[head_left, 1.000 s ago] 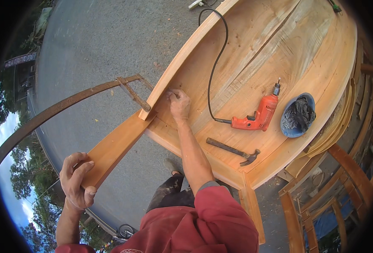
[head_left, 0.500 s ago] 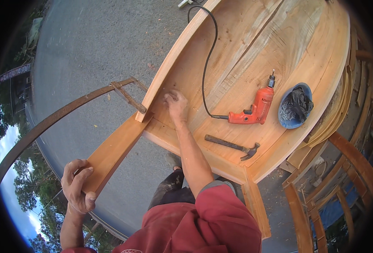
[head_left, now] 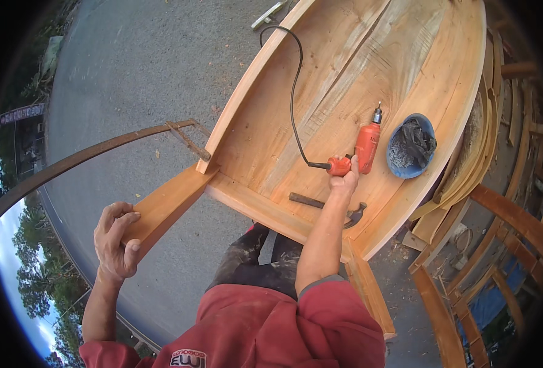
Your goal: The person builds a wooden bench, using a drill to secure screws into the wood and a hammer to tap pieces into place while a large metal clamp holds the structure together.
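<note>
View from the head, looking down on a broad wooden panel [head_left: 271,116] with a raised rim along its edges. The left hand [head_left: 113,242] is partly closed on the near end of a wooden leg [head_left: 170,199], its fingers bent over the piece and its thumb set apart from them; the leg's far end meets the panel's near left corner. The right hand [head_left: 345,180] is curled round the handle of a red drill [head_left: 366,147]; whether the drill's weight rests on the panel cannot be told. The drill is over the panel's right half, bit pointing away from the person, with a black cord [head_left: 293,86] running from its handle across the left rim. Just right of it stands a blue container [head_left: 397,168] holding crumpled dark plastic [head_left: 417,136] and small grey pieces. Nearer the person lies a claw hammer [head_left: 308,200], partly hidden by the right forearm. A rusty metal bar [head_left: 93,150] extends leftward, its crosspiece [head_left: 188,141] reaching the rim near the left corner. A second leg [head_left: 368,291] projects from the near right corner.
</note>
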Demonstrator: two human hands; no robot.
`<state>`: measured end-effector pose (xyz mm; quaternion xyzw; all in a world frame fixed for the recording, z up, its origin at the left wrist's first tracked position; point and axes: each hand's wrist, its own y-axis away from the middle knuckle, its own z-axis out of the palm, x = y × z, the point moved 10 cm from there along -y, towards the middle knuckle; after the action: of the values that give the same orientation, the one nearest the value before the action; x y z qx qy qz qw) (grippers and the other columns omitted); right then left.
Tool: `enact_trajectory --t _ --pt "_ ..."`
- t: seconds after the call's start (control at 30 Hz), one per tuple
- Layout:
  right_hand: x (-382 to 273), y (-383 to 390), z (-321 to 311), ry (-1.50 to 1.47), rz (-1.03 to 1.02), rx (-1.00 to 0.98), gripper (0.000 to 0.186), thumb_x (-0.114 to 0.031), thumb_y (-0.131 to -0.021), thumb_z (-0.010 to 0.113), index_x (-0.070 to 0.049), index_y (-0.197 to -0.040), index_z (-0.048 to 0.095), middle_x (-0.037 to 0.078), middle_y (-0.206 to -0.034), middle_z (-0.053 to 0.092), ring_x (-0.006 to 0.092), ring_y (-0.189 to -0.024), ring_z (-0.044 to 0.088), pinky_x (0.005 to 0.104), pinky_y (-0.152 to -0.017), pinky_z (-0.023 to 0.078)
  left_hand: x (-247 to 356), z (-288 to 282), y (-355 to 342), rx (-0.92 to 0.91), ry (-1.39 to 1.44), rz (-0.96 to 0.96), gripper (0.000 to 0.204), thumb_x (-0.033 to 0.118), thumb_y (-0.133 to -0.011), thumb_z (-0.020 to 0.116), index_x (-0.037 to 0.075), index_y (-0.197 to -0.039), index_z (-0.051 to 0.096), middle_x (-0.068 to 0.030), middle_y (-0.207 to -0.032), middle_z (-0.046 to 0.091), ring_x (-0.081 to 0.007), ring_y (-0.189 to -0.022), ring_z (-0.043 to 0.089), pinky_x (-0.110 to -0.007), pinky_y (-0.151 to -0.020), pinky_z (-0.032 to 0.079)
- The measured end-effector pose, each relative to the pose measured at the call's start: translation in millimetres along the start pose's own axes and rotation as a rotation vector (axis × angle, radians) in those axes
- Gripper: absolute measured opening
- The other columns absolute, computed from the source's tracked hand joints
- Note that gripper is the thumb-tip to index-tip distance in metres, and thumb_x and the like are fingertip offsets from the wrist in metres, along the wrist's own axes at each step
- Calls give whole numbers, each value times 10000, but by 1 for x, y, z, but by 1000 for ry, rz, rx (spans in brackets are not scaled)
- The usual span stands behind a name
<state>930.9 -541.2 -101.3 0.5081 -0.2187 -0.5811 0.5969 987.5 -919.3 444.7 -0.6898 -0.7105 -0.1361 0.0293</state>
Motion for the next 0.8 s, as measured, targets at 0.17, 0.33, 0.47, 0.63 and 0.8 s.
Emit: enact_trajectory --t 0.17,0.33,0.47,0.63,0.8 --pt "-50 45 43 77 -99 -260 387 -82 -918 655 -6 -1266 505 117 -941 629 219 -804 619 342 -669 554 2 -4 7 -13 26 16 530 478 -974 512 -34 -1050 627 -239 -1035 599 -375 -935 629 -443 -815 511" --pt "-150 197 105 789 -997 -232 516 -53 -852 697 30 -1305 462 116 -983 634 180 -717 620 317 -622 542 63 -12 20 284 -378 338 356 343 -946 638 11 -1077 639 -218 -1049 622 -350 -949 649 -460 -821 525" --pt "-184 267 138 1098 -1204 -515 640 -10 -803 719 37 -1359 406 151 -1056 626 218 -783 658 312 -672 548 103 103 9 130 672 87 313 286 -963 622 -1 -1086 646 -187 -1074 641 -331 -934 683 -406 -822 548" --pt "-129 299 168 1605 -1358 -1126 748 -4 -768 753 15 -1411 370 235 -1120 660 376 -936 701 417 -774 568 72 288 -81 -11 2475 -715 590 472 -1045 465 3 -1395 392 -202 -1256 570 -295 -1181 599 -429 -1024 481" --pt "-26 297 150 1693 -1441 -1633 745 -115 -797 739 -44 -1451 389 265 -1259 615 357 -971 696 402 -730 554 3 391 -81 61 2490 -953 420 367 -1053 496 34 -1305 455 -158 -1086 619 -257 -975 648 -420 -892 548"
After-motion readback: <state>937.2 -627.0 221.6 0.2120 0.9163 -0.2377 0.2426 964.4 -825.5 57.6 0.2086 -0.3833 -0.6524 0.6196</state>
